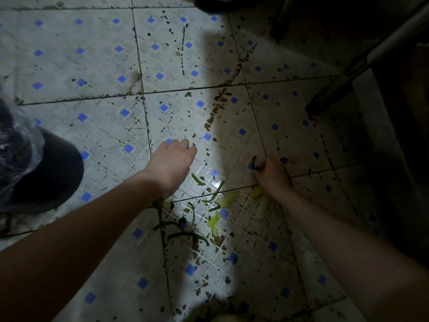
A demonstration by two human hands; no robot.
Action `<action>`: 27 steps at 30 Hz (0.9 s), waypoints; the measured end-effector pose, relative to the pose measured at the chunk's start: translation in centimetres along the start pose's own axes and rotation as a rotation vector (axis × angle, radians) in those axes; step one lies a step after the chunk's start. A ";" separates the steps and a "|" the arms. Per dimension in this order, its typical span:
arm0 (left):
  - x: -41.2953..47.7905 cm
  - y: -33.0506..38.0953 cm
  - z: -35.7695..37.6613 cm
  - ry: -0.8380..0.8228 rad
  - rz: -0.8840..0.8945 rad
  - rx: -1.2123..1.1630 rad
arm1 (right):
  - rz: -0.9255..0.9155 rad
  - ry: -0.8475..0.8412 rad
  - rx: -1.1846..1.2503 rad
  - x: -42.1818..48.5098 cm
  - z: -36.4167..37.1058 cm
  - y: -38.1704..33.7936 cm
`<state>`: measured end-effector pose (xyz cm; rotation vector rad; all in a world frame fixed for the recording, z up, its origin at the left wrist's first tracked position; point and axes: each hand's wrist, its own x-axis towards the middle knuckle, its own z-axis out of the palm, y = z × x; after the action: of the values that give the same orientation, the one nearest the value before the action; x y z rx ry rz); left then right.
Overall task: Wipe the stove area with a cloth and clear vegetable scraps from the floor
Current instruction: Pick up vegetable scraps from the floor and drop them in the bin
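Observation:
Vegetable scraps lie on the tiled floor (97,66) below my hands: thin dark green strips (188,235) and pale yellow-green leaf pieces (214,223). My left hand (173,162) hovers over the floor just beyond the scraps, fingers loosely bent, holding nothing. My right hand (272,175) is curled low at the floor and pinches a dark green scrap (255,162) that sticks out above its fingers. No cloth is in view.
A dark rounded object under crinkled clear plastic (21,145) sits at the left edge. A grey metal pole or leg (362,63) slants down at the upper right, beside a dark shadowed area. The floor is stained with dark specks.

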<state>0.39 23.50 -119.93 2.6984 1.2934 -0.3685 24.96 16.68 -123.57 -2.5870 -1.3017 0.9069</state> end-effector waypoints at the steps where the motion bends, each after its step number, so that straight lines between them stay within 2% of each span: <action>1: -0.1 -0.1 0.0 -0.009 -0.003 0.005 | -0.001 -0.009 -0.017 -0.1 0.1 -0.1; 8: -0.5 -0.1 -0.3 0.003 0.008 0.030 | -0.030 -0.063 -0.049 -1.1 -0.1 -0.4; 15: -0.9 1.4 0.1 0.031 0.081 0.063 | -0.043 0.041 -0.045 -2.5 -1.8 0.4; 23: -2.6 1.8 0.4 0.025 0.177 0.123 | -0.001 -0.114 -0.122 -5.7 -1.8 1.9; 27: -3.2 1.7 0.5 0.013 0.181 0.135 | -0.012 -0.070 -0.148 -7.5 -0.4 2.9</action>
<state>-0.36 19.93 -119.54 2.9055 1.0509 -0.4320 23.76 9.21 -120.78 -2.6755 -1.4538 0.9409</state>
